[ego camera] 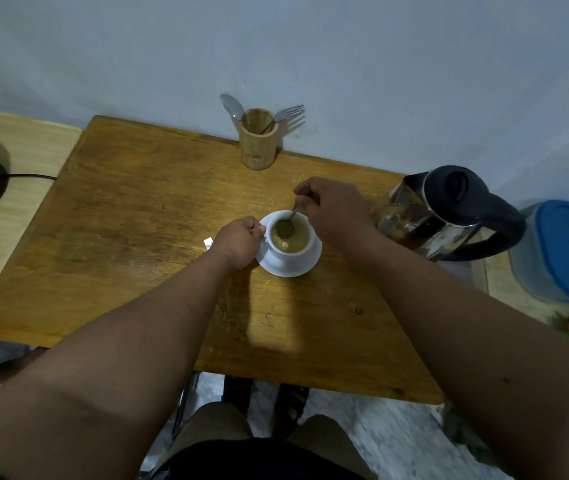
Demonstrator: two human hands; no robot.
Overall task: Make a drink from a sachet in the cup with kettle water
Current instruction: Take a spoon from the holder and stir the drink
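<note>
The right hand point(331, 209) is closed on the handle of a spoon point(288, 225), whose bowl is dipped in the brownish drink. The left hand point(239, 242) is curled against the side of the white cup point(290, 252), at its handle. The cup is set on a white saucer point(305, 268) near the middle of the wooden counter point(130, 220). A steel kettle point(446, 213) is placed to the right, and a wooden holder point(258, 140) with cutlery at the far edge, against a pale wall point(380, 64).

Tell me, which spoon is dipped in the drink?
The metal spoon pinched by the right hand, its bowl in the white cup. The other steel spoon stands dry in the wooden holder.
</note>
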